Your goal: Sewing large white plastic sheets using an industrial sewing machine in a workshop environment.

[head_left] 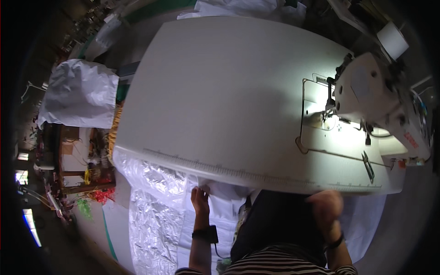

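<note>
My left hand [200, 199] is just below the table's front edge, its fingers curled at a piece of white fabric [222, 199] that hangs there. A dark band is on that wrist. Shiny white plastic sheeting [156, 220] hangs down to the left of this hand. My right hand [327, 210] is by the front edge farther right, over my dark-clothed lap and smeared by motion, so its fingers cannot be read. Near it on the table lies a pair of thread snips [368, 167]. A lit sewing machine [366, 91] stands at the right.
The pale sewing table [215, 91] has a ruler scale [220, 166] along its front edge. A white bag or cover [82, 91] sits beyond its left side, above a wooden shelf [64, 156] with odds and ends. More white material [243, 8] lies behind the table.
</note>
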`<state>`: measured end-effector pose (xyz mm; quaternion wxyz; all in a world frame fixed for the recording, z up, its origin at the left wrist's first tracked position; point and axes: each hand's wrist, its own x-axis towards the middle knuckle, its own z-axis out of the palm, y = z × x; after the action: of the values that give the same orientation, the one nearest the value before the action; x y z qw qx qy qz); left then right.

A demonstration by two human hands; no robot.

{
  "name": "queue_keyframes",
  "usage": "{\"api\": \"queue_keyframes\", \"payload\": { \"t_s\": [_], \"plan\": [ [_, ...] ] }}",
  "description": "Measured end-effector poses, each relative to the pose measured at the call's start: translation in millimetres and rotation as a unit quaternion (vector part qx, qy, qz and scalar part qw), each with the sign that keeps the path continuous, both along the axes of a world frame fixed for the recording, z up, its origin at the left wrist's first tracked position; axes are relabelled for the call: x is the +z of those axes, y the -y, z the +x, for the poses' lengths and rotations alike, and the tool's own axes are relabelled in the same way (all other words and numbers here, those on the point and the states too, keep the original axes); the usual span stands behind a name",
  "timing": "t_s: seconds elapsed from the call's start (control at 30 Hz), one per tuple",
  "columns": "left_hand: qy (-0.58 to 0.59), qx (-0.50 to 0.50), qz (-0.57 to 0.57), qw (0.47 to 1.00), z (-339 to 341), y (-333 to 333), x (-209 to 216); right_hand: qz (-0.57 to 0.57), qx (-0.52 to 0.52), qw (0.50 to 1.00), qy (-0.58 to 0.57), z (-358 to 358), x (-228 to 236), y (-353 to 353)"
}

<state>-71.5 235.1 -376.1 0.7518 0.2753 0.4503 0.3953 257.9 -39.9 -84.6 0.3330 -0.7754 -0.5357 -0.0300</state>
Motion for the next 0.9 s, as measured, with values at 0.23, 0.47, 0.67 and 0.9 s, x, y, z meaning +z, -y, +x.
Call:
{"api": "queue_keyframes", "payload": {
  "t_s": [0.23, 0.47, 0.67, 0.9],
  "plan": [
    [-0.250, -0.104, 0.250, 0.930, -79, 52, 89, -0.253, 0.165, 0.907, -0.294, -130, -108, -80],
    [0.136, -0.113, 0.036, 0.984, -96, 77, 170, -0.374, 0.076, 0.828, -0.411, -198, -195, -131],
    [0.043, -0.028, 0.125, 0.991, -73, 77, 254, 0.018, 0.063, 0.874, -0.481, -199, -186, -150],
    [-0.329, 0.066, 0.525, 0.782, -38, 63, 332, 0.120, 0.135, 0.809, -0.559, -191, -94, -128]
  ]
}}
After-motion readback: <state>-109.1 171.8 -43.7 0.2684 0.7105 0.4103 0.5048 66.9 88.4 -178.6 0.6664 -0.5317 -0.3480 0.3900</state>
